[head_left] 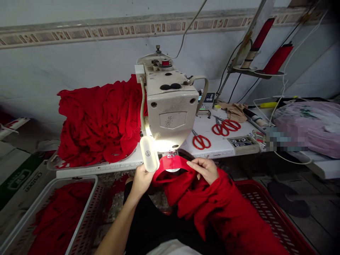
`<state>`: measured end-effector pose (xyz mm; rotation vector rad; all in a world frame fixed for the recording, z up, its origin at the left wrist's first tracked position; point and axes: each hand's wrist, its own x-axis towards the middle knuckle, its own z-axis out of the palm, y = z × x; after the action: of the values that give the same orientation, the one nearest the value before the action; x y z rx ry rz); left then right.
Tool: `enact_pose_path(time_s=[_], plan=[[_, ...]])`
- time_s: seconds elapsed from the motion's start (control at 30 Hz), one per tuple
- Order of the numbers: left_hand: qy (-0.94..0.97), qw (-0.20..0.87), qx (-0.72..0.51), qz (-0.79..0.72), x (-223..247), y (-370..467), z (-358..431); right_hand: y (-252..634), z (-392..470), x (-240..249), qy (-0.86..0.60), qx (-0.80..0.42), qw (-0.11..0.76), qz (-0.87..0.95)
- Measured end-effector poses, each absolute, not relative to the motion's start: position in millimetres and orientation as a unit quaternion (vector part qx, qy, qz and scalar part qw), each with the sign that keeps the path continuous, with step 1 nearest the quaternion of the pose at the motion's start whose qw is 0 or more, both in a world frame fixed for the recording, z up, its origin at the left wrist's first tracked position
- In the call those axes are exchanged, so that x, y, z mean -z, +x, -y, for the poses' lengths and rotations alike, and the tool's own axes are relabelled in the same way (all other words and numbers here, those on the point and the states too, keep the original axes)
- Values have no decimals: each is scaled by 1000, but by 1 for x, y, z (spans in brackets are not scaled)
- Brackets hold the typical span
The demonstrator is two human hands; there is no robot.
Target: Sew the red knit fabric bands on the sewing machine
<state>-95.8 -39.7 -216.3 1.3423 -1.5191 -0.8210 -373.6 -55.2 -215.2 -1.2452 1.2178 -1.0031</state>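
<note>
Red fabric (212,202) drapes from the lap up under the sewing machine (170,106) needle, so both hands steady it: left hand (140,180) pinching its edge, right hand (204,168) fingers closed over the fold.

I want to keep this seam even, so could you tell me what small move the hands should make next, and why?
Probably ease the red fabric a little further under the presser foot: the left hand and right hand already hold it at the lit needle area.
</note>
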Motion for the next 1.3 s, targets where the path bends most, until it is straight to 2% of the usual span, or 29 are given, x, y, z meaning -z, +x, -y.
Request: enact_pose_path(time_s=[0.17, 0.3, 0.37, 0.47, 0.57, 0.67, 0.83, 0.9, 1.0, 1.1, 1.17, 1.3], plan=[[541, 312, 302, 720, 250, -63, -7, -380, 31, 215, -567, 388, 548, -477], [458, 176, 296, 820, 270, -81, -49, -340, -1, 202, -673, 379, 542, -332], [407, 145, 301, 850, 274, -99, -65, -316, -12, 202, -712, 366, 539, -261], [378, 163, 359, 837, 272, -118, -75, -296, -17, 212, -774, 318, 491, -242], [392, 184, 442, 786, 264, -112, -65, -298, -16, 230, -810, 226, 408, -355], [425, 188, 417, 781, 262, -85, -45, -307, -19, 241, -804, 183, 391, -409], [463, 161, 269, 829, 284, -55, -27, -309, -30, 213, -771, 263, 480, -326], [514, 207, 233, 799, 294, -54, -24, -309, -31, 192, -766, 293, 475, -318], [612, 334, 207, 687, 298, -55, -19, -320, -23, 172, -733, 369, 442, -362], [659, 460, 264, 534, 285, -50, -13, -347, -3, 169, -682, 418, 418, -431], [644, 470, 354, 488, 269, -46, -13, -368, 13, 174, -642, 421, 425, -479], [532, 285, 588, 538, 226, -51, -23, -377, 35, 190, -640, 399, 372, -541]])
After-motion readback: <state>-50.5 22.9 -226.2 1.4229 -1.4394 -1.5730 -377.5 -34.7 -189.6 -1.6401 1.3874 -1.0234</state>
